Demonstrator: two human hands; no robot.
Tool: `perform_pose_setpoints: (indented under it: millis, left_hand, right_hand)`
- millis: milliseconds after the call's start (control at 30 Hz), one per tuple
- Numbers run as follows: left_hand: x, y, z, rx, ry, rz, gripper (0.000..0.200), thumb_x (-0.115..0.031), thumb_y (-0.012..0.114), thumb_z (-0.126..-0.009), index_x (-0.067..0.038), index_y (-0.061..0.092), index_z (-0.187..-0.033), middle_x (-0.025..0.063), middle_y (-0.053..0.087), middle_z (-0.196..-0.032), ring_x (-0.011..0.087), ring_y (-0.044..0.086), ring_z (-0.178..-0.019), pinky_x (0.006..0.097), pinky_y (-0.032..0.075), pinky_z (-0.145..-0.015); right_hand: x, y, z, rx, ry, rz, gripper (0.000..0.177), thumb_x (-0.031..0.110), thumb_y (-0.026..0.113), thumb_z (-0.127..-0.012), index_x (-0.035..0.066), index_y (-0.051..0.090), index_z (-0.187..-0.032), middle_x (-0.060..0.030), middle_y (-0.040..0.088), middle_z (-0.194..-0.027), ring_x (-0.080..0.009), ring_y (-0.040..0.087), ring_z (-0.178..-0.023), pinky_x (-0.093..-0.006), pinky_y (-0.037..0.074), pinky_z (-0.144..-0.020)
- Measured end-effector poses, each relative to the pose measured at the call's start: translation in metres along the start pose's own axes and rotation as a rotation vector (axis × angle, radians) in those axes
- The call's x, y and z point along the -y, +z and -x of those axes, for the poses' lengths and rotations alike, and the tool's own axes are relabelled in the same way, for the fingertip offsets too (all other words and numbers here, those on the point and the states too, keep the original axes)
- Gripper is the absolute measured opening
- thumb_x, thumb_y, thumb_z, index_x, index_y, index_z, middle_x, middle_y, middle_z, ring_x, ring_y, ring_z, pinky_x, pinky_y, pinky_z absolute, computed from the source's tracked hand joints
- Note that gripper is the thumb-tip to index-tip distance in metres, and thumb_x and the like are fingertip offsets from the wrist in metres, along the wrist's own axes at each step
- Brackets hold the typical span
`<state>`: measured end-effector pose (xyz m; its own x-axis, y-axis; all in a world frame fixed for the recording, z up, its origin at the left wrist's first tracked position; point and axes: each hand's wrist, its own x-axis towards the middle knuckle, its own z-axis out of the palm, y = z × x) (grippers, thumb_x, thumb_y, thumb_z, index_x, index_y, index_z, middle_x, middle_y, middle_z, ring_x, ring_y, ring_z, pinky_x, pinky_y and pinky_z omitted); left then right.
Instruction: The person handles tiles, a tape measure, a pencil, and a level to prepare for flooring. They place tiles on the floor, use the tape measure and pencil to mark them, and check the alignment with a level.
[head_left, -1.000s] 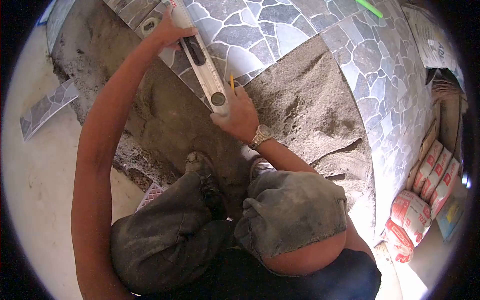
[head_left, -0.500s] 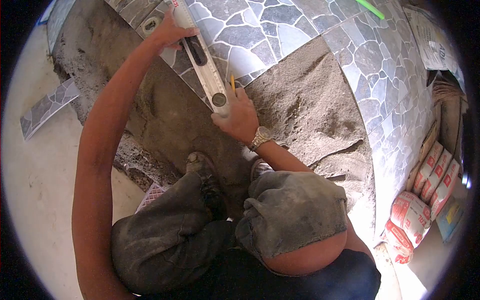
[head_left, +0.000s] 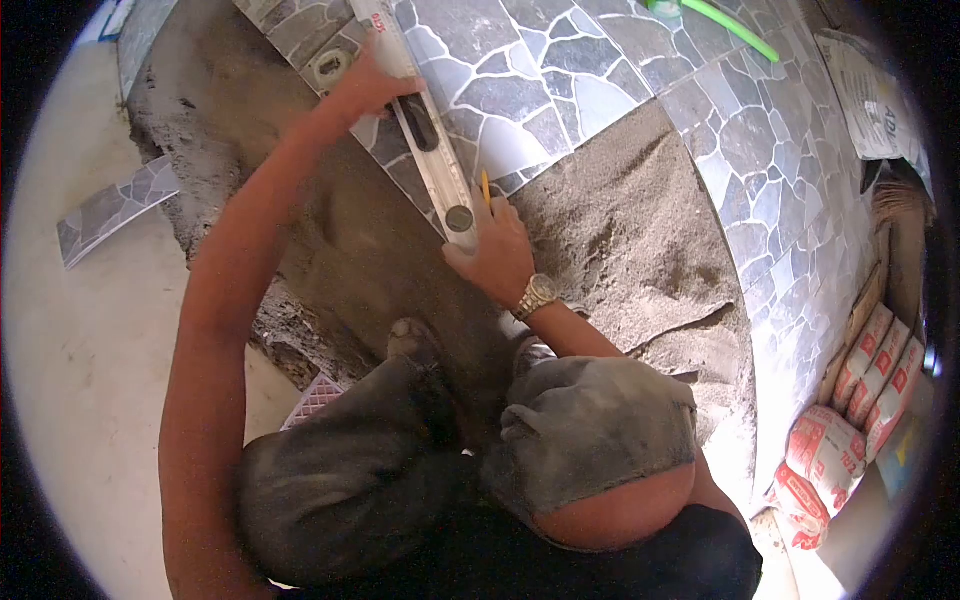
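Note:
A long, pale spirit level (head_left: 436,170) lies slantwise along the edge of the laid stone-pattern tiles (head_left: 500,85). My left hand (head_left: 372,82) is closed around its upper part, with the thumb lying across the face. At the near end, below the round vial, my right hand (head_left: 497,252) grips the level. A yellow pencil (head_left: 486,186) sticks up from the fingers of that same hand, which has a watch on its wrist. Under and beside the level's near end is grey sandy mortar (head_left: 610,220).
A cut tile strip (head_left: 118,208) rests on the pale floor at left. Red-and-white bags (head_left: 826,450) stand at right, below a printed sack (head_left: 868,100) and a brush (head_left: 897,203). A green tube (head_left: 735,30) lies on the far tiles. My shoe (head_left: 412,342) stands on the mortar.
The camera view has shifted slightly, so the scene sits lower and farther right. More of the green object shows at the top. Both hands keep their hold on the level.

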<state>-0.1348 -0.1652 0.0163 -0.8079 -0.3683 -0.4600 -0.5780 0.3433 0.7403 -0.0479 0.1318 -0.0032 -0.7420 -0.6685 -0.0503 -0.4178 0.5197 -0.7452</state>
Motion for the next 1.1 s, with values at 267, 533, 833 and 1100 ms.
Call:
perform_pose_setpoints:
  millis: [267,533,833,1100]
  left_hand:
    - [-0.004,-0.004,-0.002,0.033,-0.04,-0.032,0.129,-0.032,0.087,-0.065,-0.008,-0.007,-0.15,0.0274,0.041,-0.138,0.0393,0.055,-0.112,0.0516,0.058,-0.07]
    - [-0.009,-0.007,0.004,0.104,-0.042,-0.139,0.141,-0.036,0.089,-0.06,-0.004,-0.017,-0.148,0.0298,0.04,-0.139,0.0381,0.058,-0.11,0.0447,0.059,-0.067]
    - [-0.003,-0.004,0.001,0.065,0.018,-0.129,0.143,-0.031,0.089,-0.059,0.0,-0.021,-0.145,0.0283,0.049,-0.129,0.0362,0.062,-0.102,0.0423,0.06,-0.062]
    - [-0.012,-0.003,0.004,0.078,-0.055,-0.156,0.143,-0.03,0.089,-0.06,-0.002,-0.024,-0.144,0.0277,0.039,-0.138,0.0374,0.057,-0.11,0.047,0.059,-0.068]
  right_hand:
    - [0.005,-0.01,-0.002,0.073,0.021,-0.002,0.075,0.033,0.073,-0.071,-0.003,0.044,-0.13,-0.022,0.05,-0.104,-0.0394,0.05,-0.097,-0.0475,0.044,-0.085]
    - [0.001,-0.006,-0.001,0.046,-0.012,0.013,0.08,0.032,0.074,-0.07,-0.005,0.042,-0.133,-0.0175,0.05,-0.1,-0.0355,0.052,-0.094,-0.0454,0.047,-0.081]
    - [0.0,-0.004,0.0,0.019,-0.001,-0.06,0.074,0.03,0.072,-0.07,-0.002,0.044,-0.132,-0.0194,0.05,-0.1,-0.038,0.052,-0.092,-0.0464,0.046,-0.08]
    - [0.003,-0.007,0.0,0.05,0.023,-0.029,0.075,0.03,0.072,-0.072,-0.003,0.042,-0.132,-0.0201,0.05,-0.1,-0.038,0.052,-0.096,-0.0459,0.045,-0.083]
